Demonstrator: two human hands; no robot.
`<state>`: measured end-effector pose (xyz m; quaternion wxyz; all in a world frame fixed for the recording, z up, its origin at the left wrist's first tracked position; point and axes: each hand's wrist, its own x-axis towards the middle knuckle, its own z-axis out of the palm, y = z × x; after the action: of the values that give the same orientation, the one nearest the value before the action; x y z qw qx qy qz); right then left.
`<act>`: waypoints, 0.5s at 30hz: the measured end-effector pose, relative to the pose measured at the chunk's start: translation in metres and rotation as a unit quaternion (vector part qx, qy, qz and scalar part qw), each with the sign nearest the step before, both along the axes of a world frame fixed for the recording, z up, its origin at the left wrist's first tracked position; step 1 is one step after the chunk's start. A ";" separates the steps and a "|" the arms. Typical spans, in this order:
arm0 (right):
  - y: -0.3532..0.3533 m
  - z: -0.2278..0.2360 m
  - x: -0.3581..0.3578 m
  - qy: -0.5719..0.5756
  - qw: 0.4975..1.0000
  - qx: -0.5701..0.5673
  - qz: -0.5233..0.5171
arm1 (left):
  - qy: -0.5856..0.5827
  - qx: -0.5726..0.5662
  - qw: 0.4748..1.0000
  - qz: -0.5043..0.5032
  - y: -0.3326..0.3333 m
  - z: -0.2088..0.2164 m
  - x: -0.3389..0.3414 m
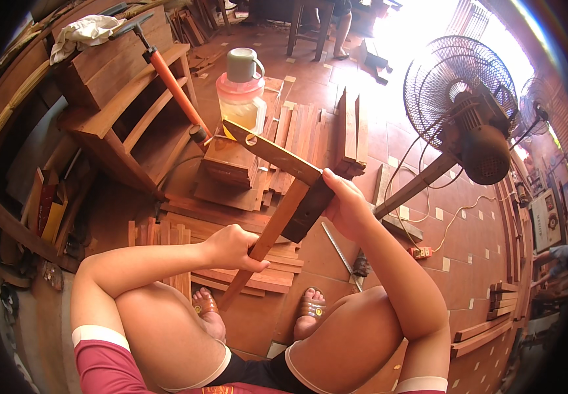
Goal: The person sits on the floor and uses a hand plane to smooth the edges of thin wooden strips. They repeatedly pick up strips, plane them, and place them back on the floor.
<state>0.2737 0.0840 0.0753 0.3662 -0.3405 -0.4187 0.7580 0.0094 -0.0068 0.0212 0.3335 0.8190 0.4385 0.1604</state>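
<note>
My left hand (234,247) is closed around a narrow wooden strip (272,231), which slants from between my feet up toward the middle of the view. In my right hand (348,207) is a try square (309,210), gripped by its dark stock with the thumb near the corner. The square's stock lies along the upper part of the strip. Its flat yellowish blade (274,154) crosses the strip's upper end and points to the upper left; a round hole shows near the blade's tip.
Stacked wooden strips (257,279) lie before my feet. A jug (241,105) with a pink lid and upturned cup stands behind the blade. An orange pump (175,85) leans at left. At right are a fan (461,105), cables, a socket block (420,253) and a metal ruler (340,253).
</note>
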 end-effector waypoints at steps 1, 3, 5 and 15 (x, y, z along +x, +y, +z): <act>-0.001 0.001 -0.001 0.002 1.000 -0.002 -0.002 | 0.003 -0.003 1.000 0.003 0.000 0.001 0.001; -0.003 0.004 -0.002 0.005 1.000 -0.005 -0.005 | 0.008 -0.008 1.000 0.009 -0.001 0.004 0.002; -0.004 0.006 -0.002 0.007 1.000 -0.007 -0.004 | 0.009 -0.005 1.000 0.013 -0.001 0.002 0.002; -0.010 0.009 -0.013 -0.090 0.981 0.170 -0.026 | 0.002 0.037 0.999 0.024 0.000 0.005 0.004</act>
<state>0.2611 0.0736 0.0845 0.3987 -0.3511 -0.5639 0.6323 0.0138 -0.0071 0.0262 0.2982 0.8203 0.4526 0.1826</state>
